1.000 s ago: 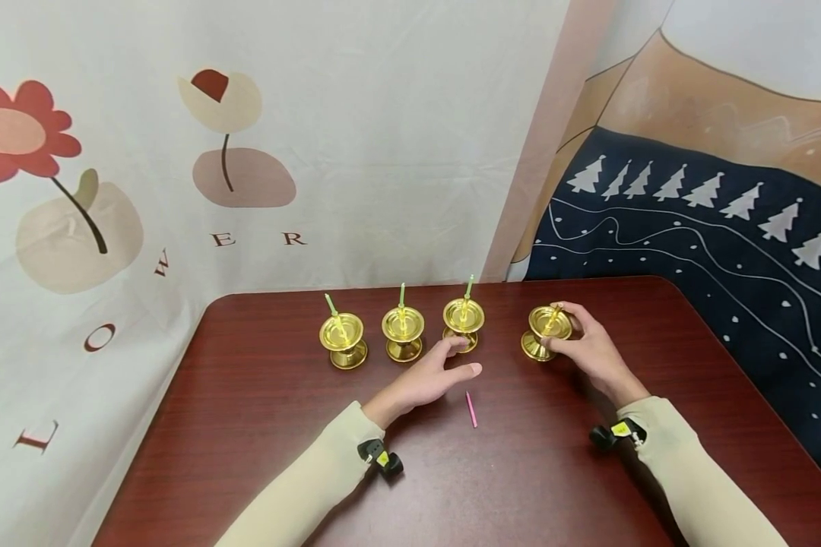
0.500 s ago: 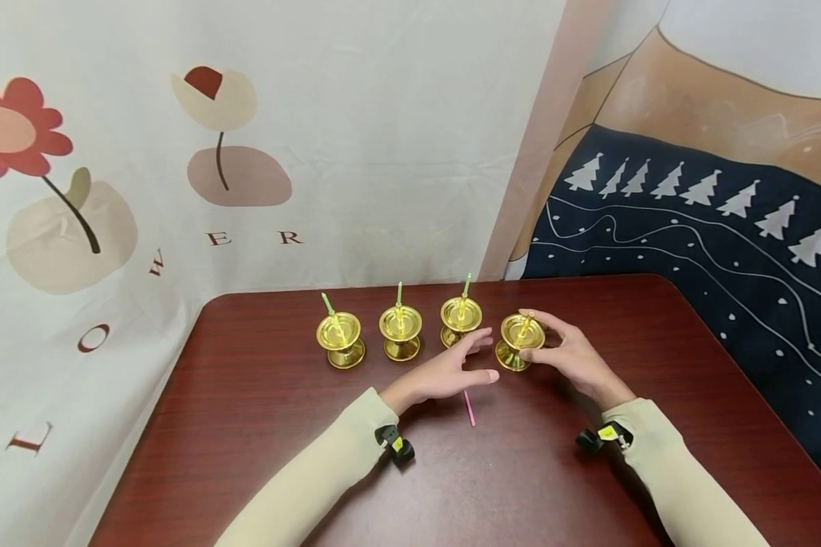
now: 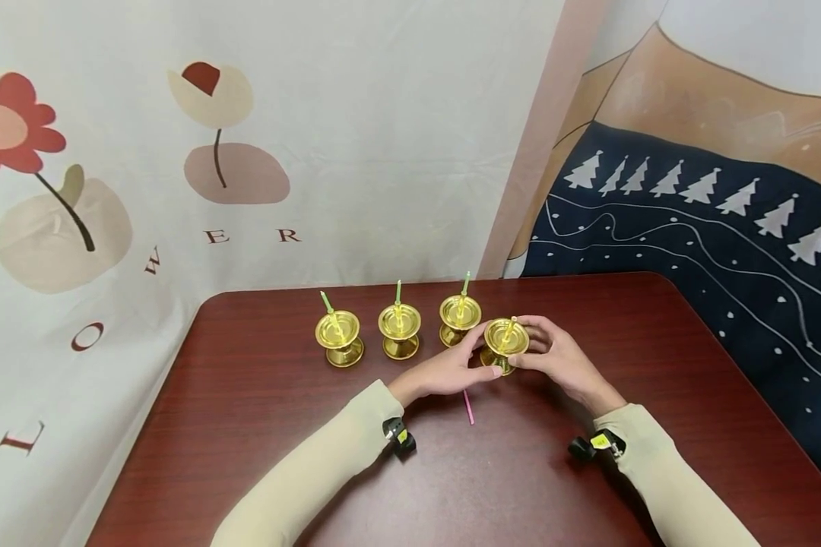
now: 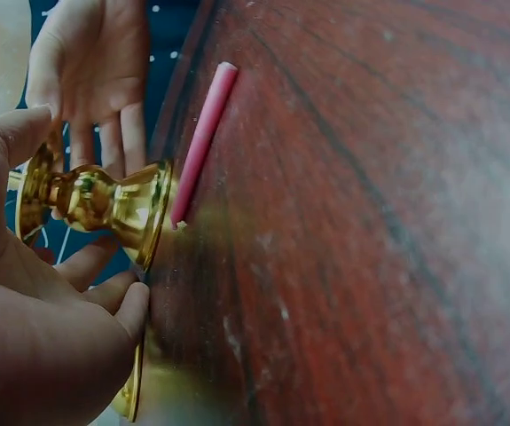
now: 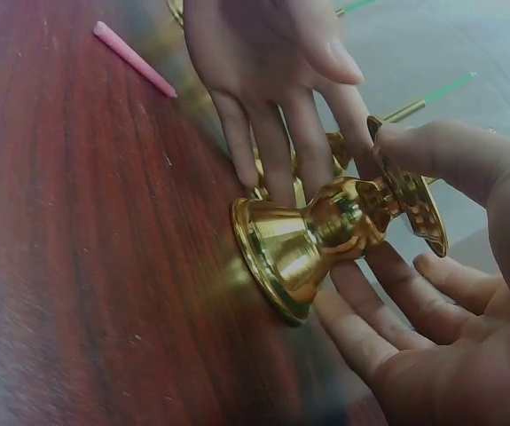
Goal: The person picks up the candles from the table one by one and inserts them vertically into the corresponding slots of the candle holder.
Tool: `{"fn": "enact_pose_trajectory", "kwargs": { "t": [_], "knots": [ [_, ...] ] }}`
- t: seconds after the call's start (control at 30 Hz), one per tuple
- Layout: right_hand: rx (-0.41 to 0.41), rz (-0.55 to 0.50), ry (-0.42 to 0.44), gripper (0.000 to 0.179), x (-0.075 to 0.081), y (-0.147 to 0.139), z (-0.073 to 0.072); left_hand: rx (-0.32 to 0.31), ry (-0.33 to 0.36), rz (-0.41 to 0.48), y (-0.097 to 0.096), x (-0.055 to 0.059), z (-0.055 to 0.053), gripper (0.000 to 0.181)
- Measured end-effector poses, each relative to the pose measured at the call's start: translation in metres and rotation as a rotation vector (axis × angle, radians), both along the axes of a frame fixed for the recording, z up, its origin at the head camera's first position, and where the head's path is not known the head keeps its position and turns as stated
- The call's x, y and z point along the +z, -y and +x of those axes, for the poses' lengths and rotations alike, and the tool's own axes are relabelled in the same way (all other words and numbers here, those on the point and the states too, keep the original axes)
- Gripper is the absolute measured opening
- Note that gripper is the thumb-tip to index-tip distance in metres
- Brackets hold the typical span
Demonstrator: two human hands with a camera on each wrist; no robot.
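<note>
My right hand holds a brass candle holder by its dish, the thumb lying on the rim in the right wrist view. No candle stands in its centre socket. My left hand has come up to the holder's left side. Its fingers stretch out behind the stem and its thumb stands apart from the dish in the right wrist view. A pink candle lies on the table close to the holder's base, partly hidden by the left hand in the head view.
Three more brass holders stand along the back of the dark red table: a left one, a middle one and a right one, each bearing a green candle. Printed cloth hangs behind.
My right hand has moved the bare holder left, toward the row of other holders. The left hand has shifted right to meet it, now overlapping the pink candle's upper end.
</note>
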State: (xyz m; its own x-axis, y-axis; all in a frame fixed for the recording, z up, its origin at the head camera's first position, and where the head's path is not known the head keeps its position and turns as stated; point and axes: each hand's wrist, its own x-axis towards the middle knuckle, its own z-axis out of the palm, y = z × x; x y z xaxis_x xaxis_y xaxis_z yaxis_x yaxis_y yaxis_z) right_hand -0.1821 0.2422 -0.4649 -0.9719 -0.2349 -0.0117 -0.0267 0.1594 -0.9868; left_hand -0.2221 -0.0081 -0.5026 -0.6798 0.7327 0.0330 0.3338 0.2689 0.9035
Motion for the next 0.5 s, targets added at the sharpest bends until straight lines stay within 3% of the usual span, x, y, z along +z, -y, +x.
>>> {"fn": "enact_pose_trajectory", "kwargs": {
  "t": [0.27, 0.37, 0.43, 0.5],
  "knots": [
    [-0.106, 0.058, 0.034, 0.052, -0.001, 0.010, 0.014, 0.065, 0.046, -0.003, -0.013, -0.044, -0.024, 0.088],
    [-0.092, 0.143, 0.038, 0.045, -0.005, 0.016, 0.024, 0.063, 0.046, 0.009, -0.012, -0.044, -0.026, 0.079],
    [-0.055, 0.233, -0.016, 0.042, -0.010, 0.020, 0.031, 0.055, 0.054, 0.006, -0.010, -0.032, -0.022, 0.073],
    [-0.004, 0.311, -0.137, 0.039, -0.017, 0.024, 0.035, 0.042, 0.045, -0.003, -0.008, -0.018, -0.017, 0.068]
  ]
}}
